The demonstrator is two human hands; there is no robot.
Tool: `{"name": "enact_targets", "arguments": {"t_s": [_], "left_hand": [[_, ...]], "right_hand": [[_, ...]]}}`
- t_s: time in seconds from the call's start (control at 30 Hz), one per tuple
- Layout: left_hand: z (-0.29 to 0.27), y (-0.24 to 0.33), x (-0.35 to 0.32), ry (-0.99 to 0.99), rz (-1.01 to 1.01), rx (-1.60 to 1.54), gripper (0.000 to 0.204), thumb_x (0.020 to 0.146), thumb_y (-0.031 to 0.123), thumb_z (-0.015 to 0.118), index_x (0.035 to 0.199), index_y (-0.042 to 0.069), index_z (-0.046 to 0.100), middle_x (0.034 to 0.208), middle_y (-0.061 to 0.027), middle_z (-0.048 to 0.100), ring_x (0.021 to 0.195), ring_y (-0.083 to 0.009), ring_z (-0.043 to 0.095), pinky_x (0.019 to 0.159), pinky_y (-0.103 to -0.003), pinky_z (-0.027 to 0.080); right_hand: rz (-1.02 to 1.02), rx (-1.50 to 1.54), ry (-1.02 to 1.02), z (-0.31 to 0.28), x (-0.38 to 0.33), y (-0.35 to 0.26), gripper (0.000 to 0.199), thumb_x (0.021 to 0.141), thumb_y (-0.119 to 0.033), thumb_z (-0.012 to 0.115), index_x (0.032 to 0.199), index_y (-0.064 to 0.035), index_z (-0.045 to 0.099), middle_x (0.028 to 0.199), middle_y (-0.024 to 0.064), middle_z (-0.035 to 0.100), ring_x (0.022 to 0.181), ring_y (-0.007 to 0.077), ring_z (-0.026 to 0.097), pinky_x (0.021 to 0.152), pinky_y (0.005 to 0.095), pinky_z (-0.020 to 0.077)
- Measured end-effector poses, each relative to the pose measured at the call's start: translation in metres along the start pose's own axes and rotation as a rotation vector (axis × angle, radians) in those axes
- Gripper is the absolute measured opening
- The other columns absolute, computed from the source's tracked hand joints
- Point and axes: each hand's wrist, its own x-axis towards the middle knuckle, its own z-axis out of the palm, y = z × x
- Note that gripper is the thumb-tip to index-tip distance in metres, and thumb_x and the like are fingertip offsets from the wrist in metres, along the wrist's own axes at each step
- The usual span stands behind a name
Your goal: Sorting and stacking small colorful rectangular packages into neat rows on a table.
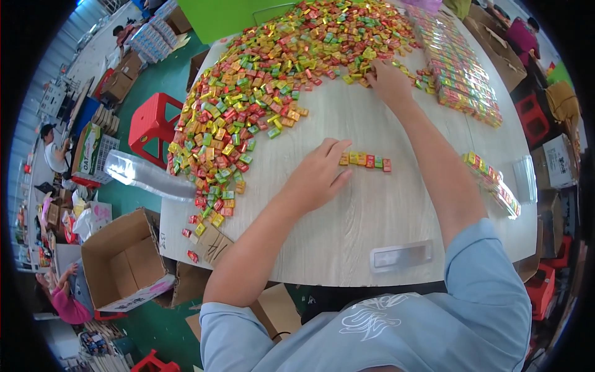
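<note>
A big heap of small wrapped candies (pixel 260 80) in red, green, yellow and orange covers the far and left part of the pale wooden table (pixel 347 223). My left hand (pixel 317 173) lies flat on the table, its fingertips touching the left end of a short row of candies (pixel 365 161). My right hand (pixel 387 79) reaches far out to the edge of the heap, fingers curled on loose candies; whether it holds any is hidden.
Filled clear candy strips (pixel 462 68) are stacked at the far right, and another (pixel 493 183) lies near the right edge. An empty clear tray (pixel 401 256) sits near me. A red stool (pixel 152 124), open cardboard boxes (pixel 121 260) and other people are on the left.
</note>
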Motion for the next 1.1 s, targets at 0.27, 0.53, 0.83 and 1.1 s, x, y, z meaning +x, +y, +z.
{"name": "enact_targets", "arguments": {"t_s": [0.27,0.53,0.83,1.1], "left_hand": [[-0.002,-0.006,-0.003,0.010,-0.010,0.018,0.052,0.096,0.018,0.069,0.140,0.000,0.049,0.126,-0.0221,0.055,0.114,-0.0423,0.059,0.097,-0.048,0.051],[0.006,-0.005,0.000,0.004,0.022,0.061,0.051,0.096,0.018,0.068,0.140,0.000,0.049,0.127,-0.0211,0.055,0.117,-0.0417,0.058,0.100,-0.048,0.049],[0.007,-0.002,-0.005,0.020,-0.019,0.158,0.055,0.095,0.018,0.068,0.143,0.000,0.048,0.133,-0.0217,0.054,0.123,-0.0409,0.055,0.106,-0.047,0.046],[0.009,0.000,-0.007,0.003,-0.003,0.124,0.056,0.094,0.016,0.069,0.143,0.001,0.047,0.131,-0.0219,0.054,0.123,-0.0414,0.055,0.105,-0.047,0.047]], "right_hand": [[-0.287,0.400,-0.075,-0.057,-0.066,0.000,0.015,0.095,-0.015,0.070,0.104,-0.0048,0.065,0.098,0.0094,0.069,0.092,0.0286,0.067,0.081,0.0405,0.0543],[-0.242,0.352,-0.326,-0.137,-0.170,0.031,0.014,0.091,-0.007,0.071,0.103,-0.0060,0.063,0.103,0.0087,0.066,0.098,0.0274,0.064,0.084,0.0386,0.0529],[-0.183,0.008,-0.043,-0.111,-0.130,0.036,0.019,0.096,-0.019,0.065,0.112,-0.0094,0.065,0.116,0.0106,0.064,0.110,0.0339,0.064,0.096,0.0475,0.0516],[-0.128,0.047,-0.177,-0.044,-0.050,0.008,0.040,0.096,-0.021,0.064,0.135,-0.0117,0.062,0.129,0.0199,0.064,0.120,0.0391,0.063,0.098,0.0522,0.0530]]}}
